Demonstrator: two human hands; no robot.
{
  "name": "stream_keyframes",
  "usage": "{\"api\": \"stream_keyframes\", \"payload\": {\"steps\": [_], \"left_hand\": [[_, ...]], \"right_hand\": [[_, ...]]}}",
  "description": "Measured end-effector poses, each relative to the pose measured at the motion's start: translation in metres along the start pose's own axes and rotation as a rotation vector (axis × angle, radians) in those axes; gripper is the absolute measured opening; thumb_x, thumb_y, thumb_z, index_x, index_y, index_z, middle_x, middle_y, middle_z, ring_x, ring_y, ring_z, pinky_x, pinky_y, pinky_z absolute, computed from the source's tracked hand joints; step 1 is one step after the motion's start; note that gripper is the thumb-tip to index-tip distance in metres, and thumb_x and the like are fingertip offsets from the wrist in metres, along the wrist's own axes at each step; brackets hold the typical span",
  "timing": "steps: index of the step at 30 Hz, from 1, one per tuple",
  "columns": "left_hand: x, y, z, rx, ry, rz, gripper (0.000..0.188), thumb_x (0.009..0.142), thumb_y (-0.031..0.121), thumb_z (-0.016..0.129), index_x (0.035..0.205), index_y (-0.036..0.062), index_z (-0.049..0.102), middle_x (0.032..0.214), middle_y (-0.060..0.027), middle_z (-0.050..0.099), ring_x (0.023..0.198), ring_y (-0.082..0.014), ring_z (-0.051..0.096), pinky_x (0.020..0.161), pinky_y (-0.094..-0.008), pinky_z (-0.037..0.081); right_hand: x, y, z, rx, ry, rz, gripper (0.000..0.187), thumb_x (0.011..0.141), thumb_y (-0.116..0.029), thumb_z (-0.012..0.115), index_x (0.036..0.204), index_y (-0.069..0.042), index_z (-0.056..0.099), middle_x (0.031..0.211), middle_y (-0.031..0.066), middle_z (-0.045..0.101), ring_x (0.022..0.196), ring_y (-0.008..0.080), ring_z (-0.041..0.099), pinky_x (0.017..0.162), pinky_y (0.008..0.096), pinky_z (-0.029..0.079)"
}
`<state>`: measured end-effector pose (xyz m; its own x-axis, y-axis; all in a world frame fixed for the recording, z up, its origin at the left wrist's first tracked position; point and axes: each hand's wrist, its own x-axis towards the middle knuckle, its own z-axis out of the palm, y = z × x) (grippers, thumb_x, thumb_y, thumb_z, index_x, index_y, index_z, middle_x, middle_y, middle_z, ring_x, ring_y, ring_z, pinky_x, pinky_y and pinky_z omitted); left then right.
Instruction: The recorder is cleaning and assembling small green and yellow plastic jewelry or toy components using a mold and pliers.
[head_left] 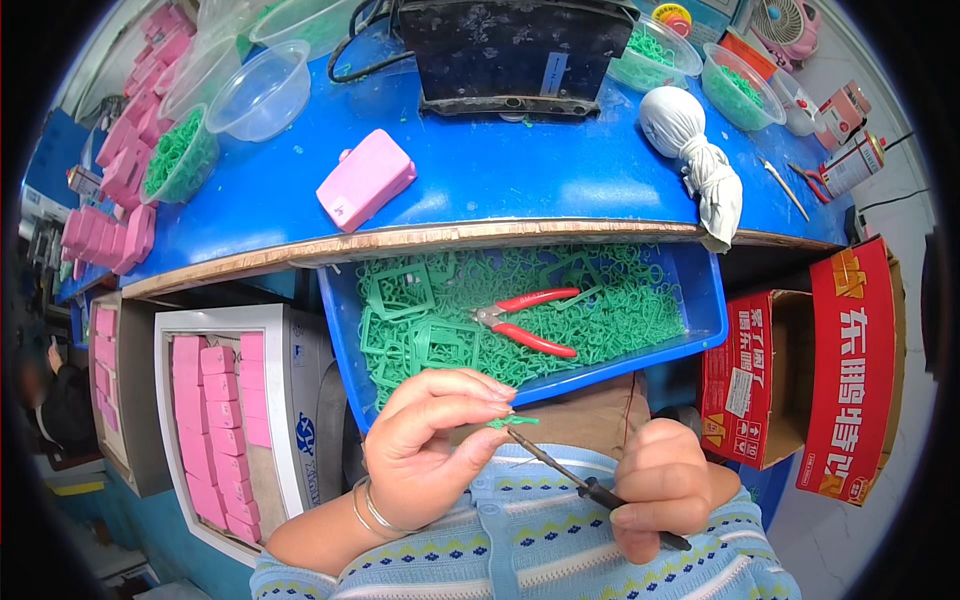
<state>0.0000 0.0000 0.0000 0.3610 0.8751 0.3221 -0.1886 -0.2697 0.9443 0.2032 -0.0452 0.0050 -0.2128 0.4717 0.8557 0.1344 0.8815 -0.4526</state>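
Observation:
My left hand (437,437) pinches a small green piece (514,421) between thumb and fingertips, above my lap. My right hand (662,487) is closed around the black handle of a thin pointed tool (545,459). Its metal shaft slants up to the left, and the tip touches or nearly touches the green piece. Just beyond both hands, a blue tray (708,310) holds a heap of small green pieces (620,318) and several green frames (402,291). Red-handled cutting pliers (540,318) lie on the heap, away from either hand.
On the blue table (490,185) stand a pink block (367,180), a dark metal box (508,55), a tied cloth bundle (700,160) and plastic bowls (262,92), some with green pieces. A white-framed crate (290,390) of pink blocks is left; red cartons (850,370) stand right.

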Motion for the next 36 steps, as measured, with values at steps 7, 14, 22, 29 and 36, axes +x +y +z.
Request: {"api": "stream_keyframes", "payload": {"steps": [7, 14, 22, 29, 36], "left_hand": [[0.000, 0.001, 0.001, 0.077, 0.012, 0.001, 0.014, 0.078, -0.002, 0.063, 0.091, -0.0012, 0.058, 0.096, -0.0130, 0.054, 0.090, -0.0251, 0.058, 0.076, -0.0339, 0.052], [0.004, 0.001, 0.000, 0.139, -0.018, 0.119, 0.024, 0.066, -0.005, 0.071, 0.089, -0.0005, 0.063, 0.096, -0.0130, 0.063, 0.087, -0.0241, 0.061, 0.075, -0.0333, 0.049], [0.005, 0.005, 0.000, 0.232, 0.002, 0.087, 0.020, 0.068, -0.004, 0.070, 0.087, 0.0003, 0.062, 0.090, -0.0105, 0.062, 0.082, -0.0224, 0.058, 0.072, -0.0319, 0.048], [0.006, 0.006, -0.002, 0.304, 0.019, 0.125, 0.025, 0.063, -0.004, 0.073, 0.086, 0.0022, 0.064, 0.083, -0.0074, 0.062, 0.076, -0.0211, 0.056, 0.068, -0.0315, 0.045], [0.008, 0.005, -0.001, 0.299, 0.018, 0.146, 0.026, 0.063, -0.004, 0.073, 0.087, 0.0028, 0.064, 0.082, -0.0069, 0.061, 0.076, -0.0209, 0.056, 0.068, -0.0314, 0.045]], "right_hand": [[-0.003, 0.003, 0.008, -0.043, 0.181, -0.069, 0.028, 0.091, -0.030, 0.050, 0.087, -0.003, 0.054, 0.069, 0.0056, 0.053, 0.044, 0.0118, 0.047, 0.037, 0.0244, 0.028], [0.000, 0.000, 0.003, -0.027, 0.050, 0.072, 0.026, 0.090, -0.029, 0.051, 0.088, -0.004, 0.054, 0.070, 0.0055, 0.053, 0.045, 0.0121, 0.047, 0.037, 0.0245, 0.028], [0.001, 0.003, 0.010, -0.001, 0.183, -0.053, 0.020, 0.086, -0.024, 0.051, 0.082, -0.005, 0.052, 0.066, 0.0043, 0.051, 0.040, 0.0100, 0.044, 0.036, 0.0234, 0.028], [0.004, 0.001, 0.003, 0.003, 0.071, -0.052, 0.015, 0.084, -0.020, 0.052, 0.082, -0.005, 0.050, 0.064, 0.0027, 0.049, 0.038, 0.0083, 0.043, 0.036, 0.0219, 0.029], [0.007, 0.001, 0.000, 0.001, 0.031, -0.049, 0.016, 0.084, -0.021, 0.053, 0.083, -0.005, 0.050, 0.064, 0.0029, 0.050, 0.038, 0.0087, 0.044, 0.036, 0.0220, 0.030]]}}
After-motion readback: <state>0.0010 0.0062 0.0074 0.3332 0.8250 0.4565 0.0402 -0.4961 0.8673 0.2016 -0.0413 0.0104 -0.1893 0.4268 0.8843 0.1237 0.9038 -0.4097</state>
